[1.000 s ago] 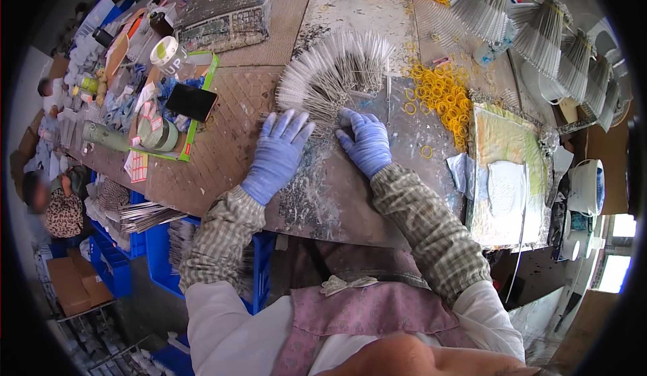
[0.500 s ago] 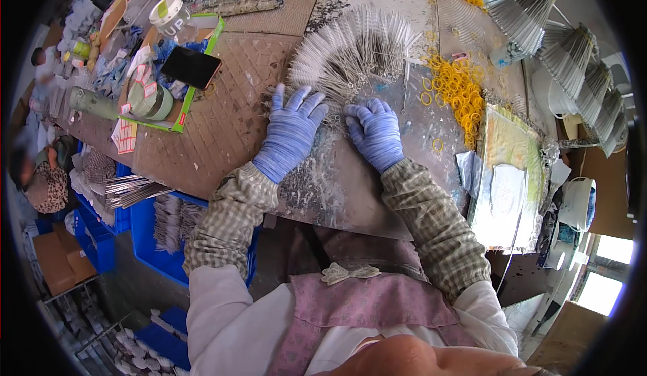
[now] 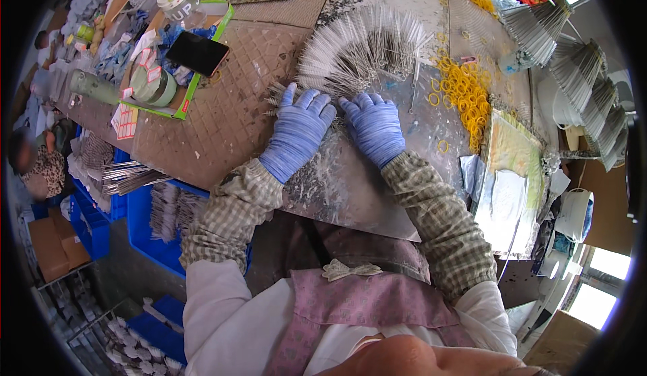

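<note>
A fan-shaped heap of thin wire tube brushes (image 3: 364,42) with pale bristles lies on the worktable, their twisted wire stems bunched toward me. Both my hands wear blue-violet knitted gloves and rest at the near side of this heap. My left hand (image 3: 300,126) is stretched out, fingers apart, over the brush ends at the heap's left. Close beside it, my right hand (image 3: 375,126) lies palm down by the wire stems with its fingers extended. What is under the palms and fingertips is hidden.
Yellow rubber rings (image 3: 465,96) are piled to the right, beside a plastic-covered board (image 3: 502,174). A green-edged carton (image 3: 226,22) with a phone (image 3: 197,53) and a tub stands left. Blue crates (image 3: 145,231) sit below the table's left edge. Bundled brushes (image 3: 536,29) are at far right.
My hands have come closer together at the near side of the heap. The right fingers are straighter than before. The whole view has shifted slightly.
</note>
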Demonstrator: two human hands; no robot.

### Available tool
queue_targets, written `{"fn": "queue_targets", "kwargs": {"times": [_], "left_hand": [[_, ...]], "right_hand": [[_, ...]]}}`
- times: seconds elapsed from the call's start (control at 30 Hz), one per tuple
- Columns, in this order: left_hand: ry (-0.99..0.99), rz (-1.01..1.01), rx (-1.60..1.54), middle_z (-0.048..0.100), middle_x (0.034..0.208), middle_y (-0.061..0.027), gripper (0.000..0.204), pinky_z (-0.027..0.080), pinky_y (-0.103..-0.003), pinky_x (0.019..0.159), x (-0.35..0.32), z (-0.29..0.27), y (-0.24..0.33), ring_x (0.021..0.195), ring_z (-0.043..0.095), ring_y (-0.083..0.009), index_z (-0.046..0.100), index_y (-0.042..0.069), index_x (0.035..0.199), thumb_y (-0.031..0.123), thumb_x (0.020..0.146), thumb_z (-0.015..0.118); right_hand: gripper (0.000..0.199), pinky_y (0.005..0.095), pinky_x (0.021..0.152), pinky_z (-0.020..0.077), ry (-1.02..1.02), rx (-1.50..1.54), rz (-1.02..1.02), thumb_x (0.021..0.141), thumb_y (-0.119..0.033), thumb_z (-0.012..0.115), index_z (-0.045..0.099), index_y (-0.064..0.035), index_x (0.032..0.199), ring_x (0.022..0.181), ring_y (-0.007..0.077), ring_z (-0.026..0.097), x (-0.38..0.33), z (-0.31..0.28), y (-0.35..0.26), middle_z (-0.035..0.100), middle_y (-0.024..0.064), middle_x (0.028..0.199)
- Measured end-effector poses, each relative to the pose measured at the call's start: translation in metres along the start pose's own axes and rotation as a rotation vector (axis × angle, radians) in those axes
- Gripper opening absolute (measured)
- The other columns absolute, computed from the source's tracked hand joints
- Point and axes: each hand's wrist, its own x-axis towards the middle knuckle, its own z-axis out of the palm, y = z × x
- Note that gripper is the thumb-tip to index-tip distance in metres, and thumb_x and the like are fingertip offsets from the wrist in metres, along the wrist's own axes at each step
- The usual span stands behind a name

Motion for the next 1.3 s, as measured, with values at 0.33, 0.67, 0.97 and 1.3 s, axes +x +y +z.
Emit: {"fn": "queue_targets", "kwargs": {"times": [0.33,0.67,0.97,1.3], "left_hand": [[-0.100,-0.034,0.151,0.055,0.142,-0.0042,0.036,0.026,-0.062,0.112,0.013,-0.021,0.008,0.133,0.046,-0.0214,0.063,0.017,0.126,0.023,0.092,0.052],[-0.328,-0.021,0.302,0.042,0.156,-0.0025,0.047,0.022,-0.063,0.114,0.029,-0.028,0.014,0.143,0.036,-0.0211,0.052,0.019,0.142,0.026,0.096,0.051],[-0.359,0.035,0.298,0.042,0.155,-0.0043,0.049,0.030,-0.055,0.109,0.040,-0.031,0.018,0.136,0.045,-0.0217,0.052,0.019,0.143,0.023,0.094,0.051],[-0.390,0.055,0.190,0.043,0.154,-0.0082,0.076,0.038,-0.045,0.102,0.049,-0.039,0.013,0.128,0.050,-0.0233,0.037,0.009,0.152,0.028,0.084,0.066]], "right_hand": [[0.058,0.0480,0.095,0.0458,0.186,0.233,0.169,0.078,-0.028,0.078,0.058,-0.0153,0.132,0.115,0.0321,0.056,0.012,-0.023,0.008,0.060,0.0112,0.121],[0.057,0.0396,0.096,0.0533,-0.035,0.164,0.083,0.086,-0.029,0.073,0.054,-0.0117,0.138,0.111,0.0312,0.064,0.065,-0.022,0.043,0.063,0.0107,0.131],[0.053,0.0435,0.089,0.0543,-0.129,0.092,0.047,0.087,-0.032,0.070,0.057,-0.0105,0.134,0.101,0.0351,0.067,0.079,-0.034,0.053,0.069,0.0150,0.114],[0.053,0.0425,0.092,0.0537,-0.175,0.068,0.049,0.086,-0.035,0.071,0.060,-0.0096,0.132,0.102,0.0351,0.068,0.084,-0.042,0.055,0.071,0.0157,0.112]]}}
